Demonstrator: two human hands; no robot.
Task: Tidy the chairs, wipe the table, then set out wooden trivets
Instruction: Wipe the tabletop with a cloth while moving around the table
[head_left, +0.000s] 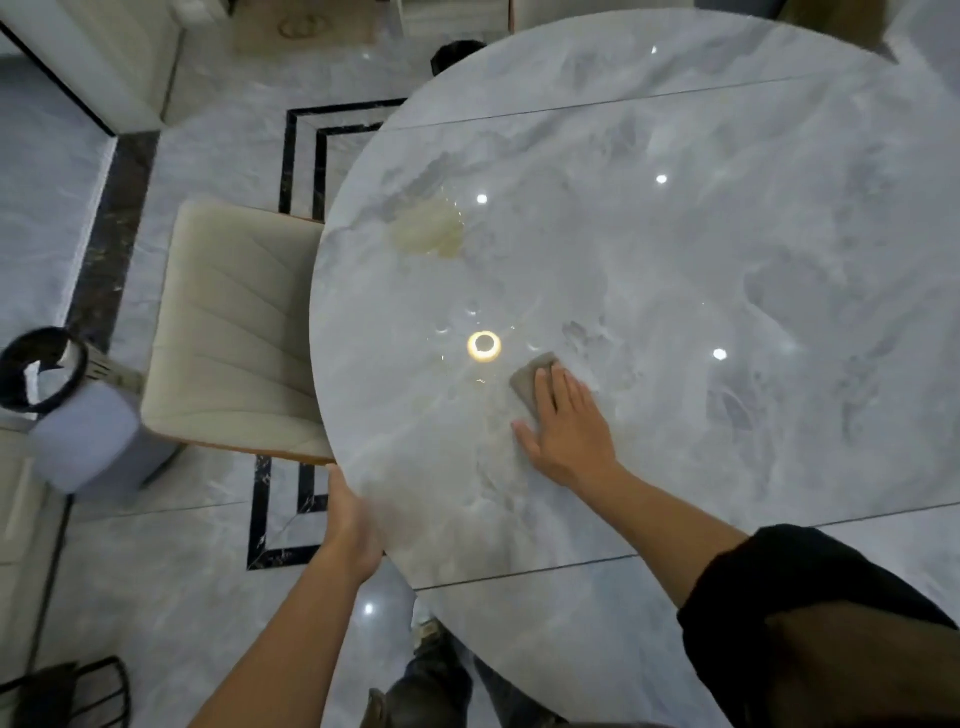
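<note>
Round glossy grey marble desk (675, 260), taupe cloth (522, 382) under flat, straight-fingered right hand (569, 431), left hand (353, 525) at rim, 8 o'clock, grip blurred

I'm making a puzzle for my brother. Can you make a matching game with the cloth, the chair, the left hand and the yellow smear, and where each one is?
Things:
1. cloth
2. beige chair
3. left hand
4. yellowish smear

Places:
A. holding the table at its rim
B. flat under the fingers of the right hand
C. on the tabletop, beyond the cloth, with nothing touching it
D. pushed in at the table's left side

Pairs: 1-B, 2-D, 3-A, 4-C.
</note>
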